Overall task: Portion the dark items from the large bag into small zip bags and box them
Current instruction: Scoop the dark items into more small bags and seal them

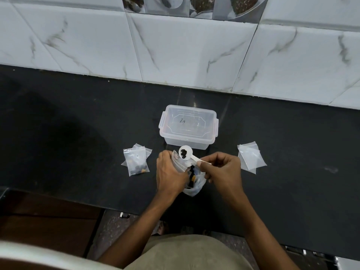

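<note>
Right hand (220,170) pinches scoop (186,152) (dark bits inside); left hand (169,172) grips bag (192,189).

The left hand (170,173) covers most of the big bag (192,184), so what's inside barely shows. Dark bits in the scoop (186,152) are too small to name. The box (188,129) has a scribble on its lid, unreadable. The counter (78,133) runs off both side edges.

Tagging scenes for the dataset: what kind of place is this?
Probably a home kitchen: a dark stone counter against a marble-look tiled wall, a band of food-picture tiles along its top, and a clear plastic food box.
</note>
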A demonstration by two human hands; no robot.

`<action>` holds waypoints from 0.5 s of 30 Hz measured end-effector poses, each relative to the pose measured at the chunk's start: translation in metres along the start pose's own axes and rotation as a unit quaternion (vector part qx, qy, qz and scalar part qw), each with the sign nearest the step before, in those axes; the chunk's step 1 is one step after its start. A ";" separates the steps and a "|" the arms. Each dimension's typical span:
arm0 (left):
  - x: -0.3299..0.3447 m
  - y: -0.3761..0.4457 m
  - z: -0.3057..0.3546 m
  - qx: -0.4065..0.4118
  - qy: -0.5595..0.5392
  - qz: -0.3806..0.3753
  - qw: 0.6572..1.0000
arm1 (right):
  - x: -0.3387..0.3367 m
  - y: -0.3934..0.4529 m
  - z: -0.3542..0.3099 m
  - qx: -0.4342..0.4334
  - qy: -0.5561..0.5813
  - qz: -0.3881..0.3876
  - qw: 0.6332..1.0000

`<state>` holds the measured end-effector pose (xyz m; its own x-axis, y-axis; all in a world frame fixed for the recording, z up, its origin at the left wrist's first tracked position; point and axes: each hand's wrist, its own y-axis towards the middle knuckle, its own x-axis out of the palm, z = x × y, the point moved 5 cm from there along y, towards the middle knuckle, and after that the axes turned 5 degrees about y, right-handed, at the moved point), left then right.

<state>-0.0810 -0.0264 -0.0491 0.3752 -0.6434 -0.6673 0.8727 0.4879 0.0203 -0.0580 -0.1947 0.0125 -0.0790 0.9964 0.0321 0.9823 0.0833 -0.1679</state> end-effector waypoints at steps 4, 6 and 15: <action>-0.001 0.001 0.006 0.010 -0.065 -0.009 0.998 | 0.010 -0.010 -0.007 -0.128 -0.118 -0.016 0.985; -0.001 0.002 0.008 0.010 -0.096 -0.009 0.995 | 0.013 -0.014 -0.008 -0.230 -0.189 -0.014 0.954; 0.000 0.005 0.014 0.007 -0.173 -0.014 0.985 | 0.013 -0.033 -0.004 -0.438 -0.306 0.034 0.845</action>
<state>-0.0720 -0.0323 -0.0386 0.4328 -0.8204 -0.3737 0.8877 0.4601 0.0182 -0.0908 -0.1848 0.0221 0.1718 0.8436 -0.5087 0.7164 0.2475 0.6524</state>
